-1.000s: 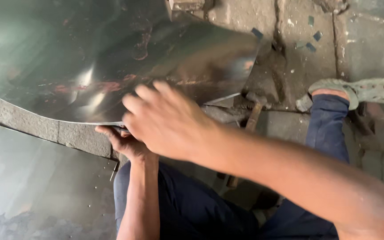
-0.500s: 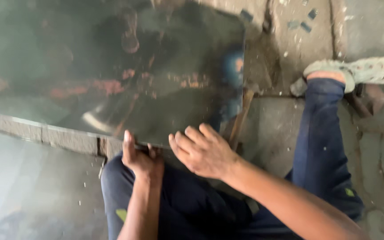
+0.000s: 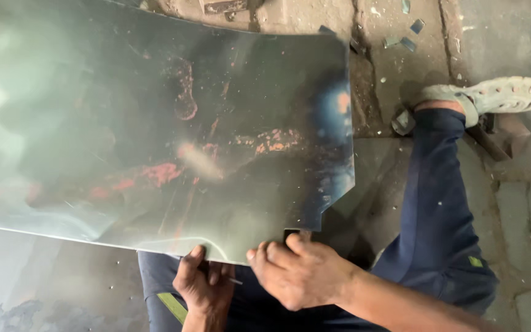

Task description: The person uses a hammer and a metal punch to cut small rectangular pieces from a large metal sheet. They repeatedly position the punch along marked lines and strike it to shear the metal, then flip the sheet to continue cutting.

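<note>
A large shiny metal sheet with reddish smears fills most of the view, its near edge toward me and a notch cut in its lower right corner. My left hand grips that near edge, thumb on top. My right hand clasps the same edge just beside the notch, fingers curled over it. Both hands sit close together above my lap.
My legs in dark blue trousers stretch right, ending in a pale perforated shoe. The floor is rough stone paving with small metal offcuts at the top. Another dull sheet lies at lower left.
The sheet has swung and flattened toward me, covering more of the view. My right hand slid from on top of the sheet down to its near edge beside the notch.
</note>
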